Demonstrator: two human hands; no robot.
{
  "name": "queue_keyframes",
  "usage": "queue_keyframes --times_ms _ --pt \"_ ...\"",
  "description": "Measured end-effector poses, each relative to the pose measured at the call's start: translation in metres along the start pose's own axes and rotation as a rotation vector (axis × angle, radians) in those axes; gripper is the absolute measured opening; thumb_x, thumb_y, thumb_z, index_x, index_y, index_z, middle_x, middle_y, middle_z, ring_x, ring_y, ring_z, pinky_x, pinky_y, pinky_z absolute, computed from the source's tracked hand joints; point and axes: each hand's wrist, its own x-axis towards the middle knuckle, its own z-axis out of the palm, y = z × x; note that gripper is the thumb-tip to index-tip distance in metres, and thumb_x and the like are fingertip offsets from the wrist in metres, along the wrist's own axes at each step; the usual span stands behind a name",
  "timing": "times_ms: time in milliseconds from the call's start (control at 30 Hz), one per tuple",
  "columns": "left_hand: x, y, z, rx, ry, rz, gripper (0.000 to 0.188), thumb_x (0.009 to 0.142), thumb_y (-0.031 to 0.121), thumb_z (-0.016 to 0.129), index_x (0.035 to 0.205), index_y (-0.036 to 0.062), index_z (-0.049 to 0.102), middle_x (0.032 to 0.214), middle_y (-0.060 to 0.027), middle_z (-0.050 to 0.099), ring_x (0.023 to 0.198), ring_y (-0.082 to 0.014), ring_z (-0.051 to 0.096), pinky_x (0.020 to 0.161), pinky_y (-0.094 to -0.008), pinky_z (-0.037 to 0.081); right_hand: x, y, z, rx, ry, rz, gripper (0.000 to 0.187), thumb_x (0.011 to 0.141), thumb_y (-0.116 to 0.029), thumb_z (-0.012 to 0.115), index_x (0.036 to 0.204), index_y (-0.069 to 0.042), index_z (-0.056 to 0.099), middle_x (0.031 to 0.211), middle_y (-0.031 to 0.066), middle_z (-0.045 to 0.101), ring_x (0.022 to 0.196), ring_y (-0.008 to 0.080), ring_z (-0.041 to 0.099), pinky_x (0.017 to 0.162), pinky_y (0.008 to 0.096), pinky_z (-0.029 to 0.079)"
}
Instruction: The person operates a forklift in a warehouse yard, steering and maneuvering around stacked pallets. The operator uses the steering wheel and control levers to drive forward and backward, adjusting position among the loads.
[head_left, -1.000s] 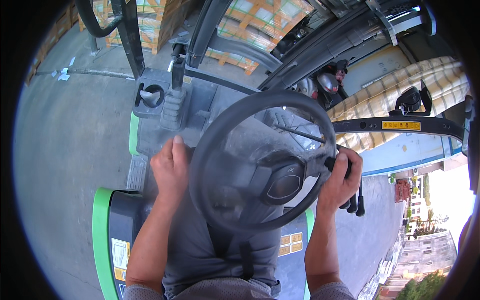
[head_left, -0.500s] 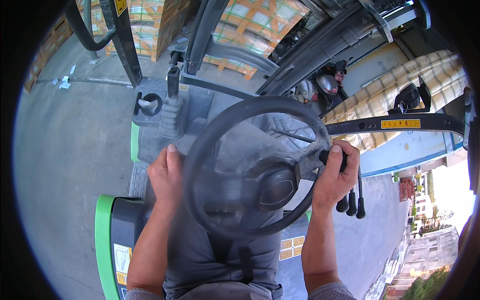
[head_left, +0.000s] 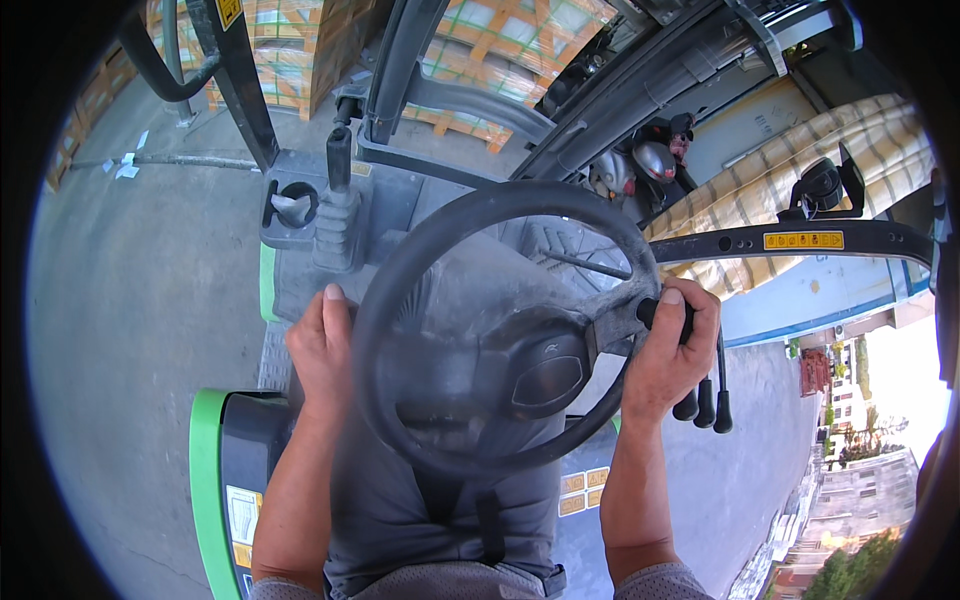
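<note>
- The fingers (head_left: pixel 707 312) of the right hand (head_left: pixel 660 362) are wrapped around the black knob (head_left: pixel 646 312), at the right part of the steering wheel (head_left: pixel 548 378); to me the hold looks firm.
- The fingers of the left hand (head_left: pixel 320 347) are folded into a loose fist, just beside the left part of the wheel's rim. I see no thing inside it, and whether it touches the rim, I cannot tell.
- The steering wheel is in front of the person, above the legs (head_left: pixel 450 530).
- About progress, I would judge that the steering is being done with one hand: the grip on the knob is made, the left hand grips nothing of the wheel. How much remains, I cannot tell.
- Near and right of the right hand hang three black levers (head_left: pixel 706 406), held by no hand.
- Far from the left hand stands a tall lever (head_left: pixel 338 165) with ribbed boot (head_left: pixel 336 232); left of it, a cup holder (head_left: pixel 288 237) contains a crumpled pale thing (head_left: pixel 291 208).
- Farther are the dark mast (head_left: pixel 650 95), wrapped crates (head_left: pixel 510 50) and, far right, striped cloth (head_left: pixel 800 175).
</note>
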Motion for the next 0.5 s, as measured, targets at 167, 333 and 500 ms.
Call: queue_keyframes --times_ms 167,333,500 --pt "0.0004 0.0038 0.0000 -0.028 -0.010 -0.014 0.043 0.107 0.024 0.052 0.078 -0.0055 0.063 0.058 -0.0101 0.055 0.054 -0.0126 0.047 0.053 -0.0358 0.042 -0.0006 -0.0001 -0.0003 0.009 -0.002 0.026 0.009 0.094 -0.002 0.061 0.101 0.001 0.066 0.095 0.0085 0.064 0.079 0.0176 0.058 0.071 0.0305 0.047" --pt "0.0001 0.0050 -0.0009 -0.039 -0.019 -0.025 0.043 0.107 0.023 0.052 0.077 -0.0053 0.063 0.057 -0.0089 0.053 0.055 -0.0111 0.045 0.053 -0.0345 0.041 -0.0005 -0.0010 -0.0006 0.011 -0.001 0.024 0.009 0.094 -0.002 0.061 0.101 0.000 0.067 0.095 0.0083 0.064 0.080 0.0172 0.058 0.071 0.0300 0.047" --pt "0.0001 0.0045 -0.0007 -0.065 -0.022 -0.033 0.043 0.107 0.024 0.052 0.077 -0.0054 0.062 0.057 -0.0075 0.051 0.055 -0.0107 0.044 0.053 -0.0338 0.040 -0.0013 -0.0021 -0.0011 0.023 0.000 0.049 0.009 0.094 -0.002 0.061 0.101 0.000 0.067 0.094 0.0078 0.065 0.082 0.0179 0.058 0.073 0.0305 0.047"
